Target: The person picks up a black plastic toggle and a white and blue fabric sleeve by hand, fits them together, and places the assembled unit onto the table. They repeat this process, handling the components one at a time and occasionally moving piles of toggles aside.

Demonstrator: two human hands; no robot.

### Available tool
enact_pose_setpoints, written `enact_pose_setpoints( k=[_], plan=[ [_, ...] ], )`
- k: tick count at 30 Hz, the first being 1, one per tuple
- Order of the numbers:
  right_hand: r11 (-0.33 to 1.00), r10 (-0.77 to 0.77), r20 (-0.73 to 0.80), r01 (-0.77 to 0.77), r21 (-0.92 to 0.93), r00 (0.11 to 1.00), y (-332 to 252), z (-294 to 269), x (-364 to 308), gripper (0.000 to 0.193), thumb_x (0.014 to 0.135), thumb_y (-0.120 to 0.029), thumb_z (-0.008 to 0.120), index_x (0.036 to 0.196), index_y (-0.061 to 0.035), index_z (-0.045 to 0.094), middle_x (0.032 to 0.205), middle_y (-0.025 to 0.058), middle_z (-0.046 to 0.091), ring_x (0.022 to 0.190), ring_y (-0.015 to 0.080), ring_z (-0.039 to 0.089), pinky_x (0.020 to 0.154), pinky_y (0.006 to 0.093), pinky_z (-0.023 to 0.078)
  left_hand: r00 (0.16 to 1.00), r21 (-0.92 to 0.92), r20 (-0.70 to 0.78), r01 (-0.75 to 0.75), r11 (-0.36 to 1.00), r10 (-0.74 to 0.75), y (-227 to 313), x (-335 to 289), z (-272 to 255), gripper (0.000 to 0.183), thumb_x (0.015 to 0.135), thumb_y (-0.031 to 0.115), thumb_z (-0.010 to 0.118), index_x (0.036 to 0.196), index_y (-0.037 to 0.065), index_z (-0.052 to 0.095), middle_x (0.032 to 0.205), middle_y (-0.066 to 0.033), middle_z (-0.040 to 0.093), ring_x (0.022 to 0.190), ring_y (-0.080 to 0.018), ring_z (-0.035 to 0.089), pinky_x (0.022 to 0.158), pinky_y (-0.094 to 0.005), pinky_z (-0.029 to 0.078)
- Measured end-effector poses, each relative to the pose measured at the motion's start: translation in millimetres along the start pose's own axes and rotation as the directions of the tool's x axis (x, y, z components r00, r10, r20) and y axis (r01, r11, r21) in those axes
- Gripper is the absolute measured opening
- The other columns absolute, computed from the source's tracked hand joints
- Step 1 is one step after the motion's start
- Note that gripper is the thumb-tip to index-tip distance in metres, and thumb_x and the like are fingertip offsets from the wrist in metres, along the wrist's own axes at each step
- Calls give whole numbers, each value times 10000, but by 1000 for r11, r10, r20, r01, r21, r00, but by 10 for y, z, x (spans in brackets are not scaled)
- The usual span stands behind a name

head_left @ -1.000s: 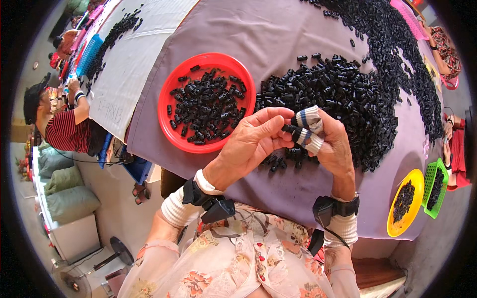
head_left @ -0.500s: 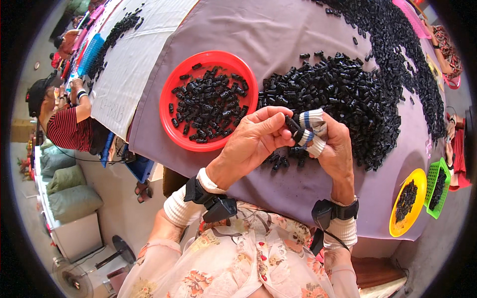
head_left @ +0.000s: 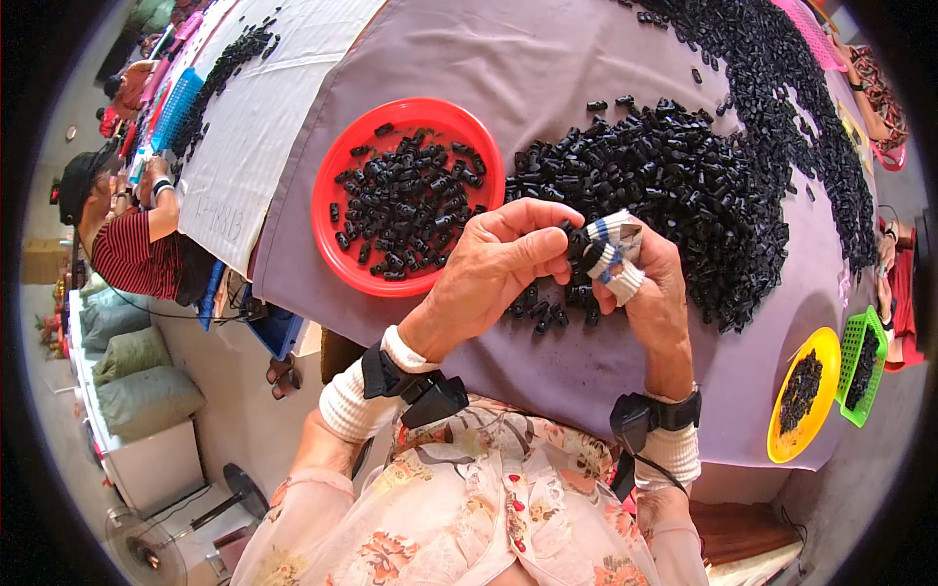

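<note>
My left hand (head_left: 493, 264) pinches a small black plastic piece (head_left: 573, 237) between thumb and forefinger. My right hand (head_left: 655, 288) has fingers wrapped in white cloth with blue stripes (head_left: 618, 256). Those fingers close against the dark piece from the other side, partly hiding it. Both hands meet above the near edge of a large heap of similar black pieces (head_left: 664, 195). Left of them, a round red tray (head_left: 330, 234) holds many more such pieces, lying loose.
A mauve cloth (head_left: 420, 59) covers the table. More black pieces (head_left: 782, 88) spread along its far right. A yellow tray (head_left: 829, 371) and a green basket (head_left: 852, 410) stand at right. A person in a striped shirt (head_left: 137, 259) works at the left table.
The black piece, which stretched visibly between my hands, now sits more hidden in the fingers. My right hand has turned slightly, and my left has barely shifted.
</note>
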State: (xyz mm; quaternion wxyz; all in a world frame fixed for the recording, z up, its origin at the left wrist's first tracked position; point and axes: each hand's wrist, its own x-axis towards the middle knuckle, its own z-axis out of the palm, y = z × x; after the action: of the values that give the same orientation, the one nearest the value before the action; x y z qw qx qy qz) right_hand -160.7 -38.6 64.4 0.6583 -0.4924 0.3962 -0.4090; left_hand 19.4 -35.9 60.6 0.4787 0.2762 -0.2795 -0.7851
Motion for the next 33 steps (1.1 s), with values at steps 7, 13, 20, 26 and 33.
enact_pose_setpoints(
  k=[7, 13, 20, 26, 33],
  plan=[
    [972, -85, -100, 61, -226, 991, -32, 73, 1, 156, 701, -37, 641, 825, -49, 548, 665, -35, 555, 583, 22, 471, 523, 185, 402, 999, -105, -29, 31, 994, -34, -58, 27, -8, 179, 849, 138, 565, 981, 19, 547, 850, -39, 591, 685, -97, 560, 644, -286, 498],
    [970, -75, -103, 48, -238, 992, -32, 77, -12, 165, 697, -29, 644, 827, -41, 544, 678, -26, 570, 599, 29, 482, 538, 194, 415, 994, -173, -78, 62, 983, -76, -59, 17, 32, 173, 845, 120, 570, 977, 8, 559, 792, -53, 585, 651, -123, 556, 617, -279, 485],
    [964, -79, -106, 49, -261, 991, -47, 87, -12, 162, 696, -61, 654, 808, -40, 538, 659, -12, 565, 579, 34, 480, 526, 203, 411, 990, -251, -54, 112, 961, -130, -95, 30, 6, 180, 876, 139, 521, 992, 7, 558, 802, -56, 585, 671, -127, 560, 628, -276, 490],
    [909, -5, -29, -7, -417, 1000, -103, 11, 35, 325, 667, -261, 729, 759, -32, 516, 611, 4, 526, 555, 64, 434, 492, 240, 374, 988, -304, -48, 123, 945, -144, -80, 26, 53, 178, 880, 140, 513, 994, 10, 558, 818, -56, 589, 687, -124, 560, 647, -272, 487],
    [870, -62, 62, 85, -485, 996, -55, -35, 97, 423, 638, -375, 744, 751, -31, 525, 589, 36, 503, 527, 104, 416, 489, 261, 365, 990, -313, 5, 133, 940, -138, -96, 24, 34, 189, 881, 120, 496, 1022, -1, 529, 872, -78, 590, 784, -137, 587, 685, -265, 503]
  ],
)
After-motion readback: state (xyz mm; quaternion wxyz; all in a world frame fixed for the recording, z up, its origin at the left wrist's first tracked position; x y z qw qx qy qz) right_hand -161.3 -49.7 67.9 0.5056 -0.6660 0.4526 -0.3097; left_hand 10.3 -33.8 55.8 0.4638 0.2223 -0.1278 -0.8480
